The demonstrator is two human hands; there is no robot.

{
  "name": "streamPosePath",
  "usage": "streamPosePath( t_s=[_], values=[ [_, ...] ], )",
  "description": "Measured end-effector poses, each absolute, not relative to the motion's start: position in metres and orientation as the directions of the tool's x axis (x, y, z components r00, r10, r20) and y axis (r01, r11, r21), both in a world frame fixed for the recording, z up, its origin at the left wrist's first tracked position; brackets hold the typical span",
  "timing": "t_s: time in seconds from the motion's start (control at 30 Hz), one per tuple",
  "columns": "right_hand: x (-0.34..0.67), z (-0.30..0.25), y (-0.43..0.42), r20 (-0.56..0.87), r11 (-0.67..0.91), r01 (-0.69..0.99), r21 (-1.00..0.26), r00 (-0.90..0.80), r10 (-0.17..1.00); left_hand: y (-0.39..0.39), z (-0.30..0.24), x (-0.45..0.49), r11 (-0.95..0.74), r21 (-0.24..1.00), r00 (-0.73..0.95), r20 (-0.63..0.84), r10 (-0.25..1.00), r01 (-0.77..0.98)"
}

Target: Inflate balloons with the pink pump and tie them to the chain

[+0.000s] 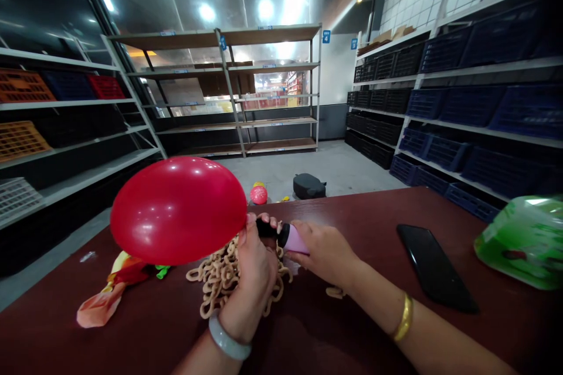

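Observation:
A large inflated red balloon (178, 211) points its neck at my left hand (257, 261), whose fingers pinch it there. Against those same fingers lies the black end of a balloon pump (294, 239). My right hand (325, 252) is wrapped round the pump's lilac part. The join between balloon and pump is hidden by my left fingers. Under my left hand spreads a heap of beige ring-shaped pieces (217, 278). Left of the heap lie limp balloons, one of them peach (101, 306) and one green (162, 271).
On the brown table (352, 334) a black phone (433, 266) and a green plastic bag (521, 243) lie at the right. Beyond it, a pink ball-like balloon (258, 194) and a dark grey bag (309, 186) rest on the floor. Shelves with crates (453, 102) line both sides.

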State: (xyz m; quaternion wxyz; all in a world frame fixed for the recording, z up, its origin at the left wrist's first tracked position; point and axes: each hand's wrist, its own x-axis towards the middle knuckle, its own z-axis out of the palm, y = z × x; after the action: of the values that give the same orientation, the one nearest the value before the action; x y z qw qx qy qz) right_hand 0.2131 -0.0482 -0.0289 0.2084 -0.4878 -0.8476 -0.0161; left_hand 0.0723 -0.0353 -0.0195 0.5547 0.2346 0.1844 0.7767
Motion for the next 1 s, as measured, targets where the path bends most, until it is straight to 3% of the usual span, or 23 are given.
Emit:
streamPosePath(
  t_s=[0.23, 0.47, 0.67, 1.0],
  values=[
    [0.214, -0.029, -0.043, 0.333, 0.515, 0.828, -0.22, -0.433, 0.838, -0.024, -0.007, 0.043, -0.313, 0.58, -0.272, 0.159, 0.949, -0.752],
    [0.225, -0.034, -0.033, 0.357, 0.53, 0.828, -0.184, -0.446, 0.821, -0.003, 0.016, -0.025, -0.445, 0.54, -0.411, 0.191, 0.891, -0.715],
    [0.226, -0.036, -0.033, 0.349, 0.516, 0.845, -0.142, -0.445, 0.825, 0.0, 0.009, -0.025, -0.476, 0.513, -0.445, 0.193, 0.875, -0.714],
    [0.219, -0.027, -0.043, 0.319, 0.484, 0.868, -0.111, -0.43, 0.844, -0.019, -0.023, 0.053, -0.322, 0.549, -0.269, 0.177, 0.947, -0.771]
  ],
)
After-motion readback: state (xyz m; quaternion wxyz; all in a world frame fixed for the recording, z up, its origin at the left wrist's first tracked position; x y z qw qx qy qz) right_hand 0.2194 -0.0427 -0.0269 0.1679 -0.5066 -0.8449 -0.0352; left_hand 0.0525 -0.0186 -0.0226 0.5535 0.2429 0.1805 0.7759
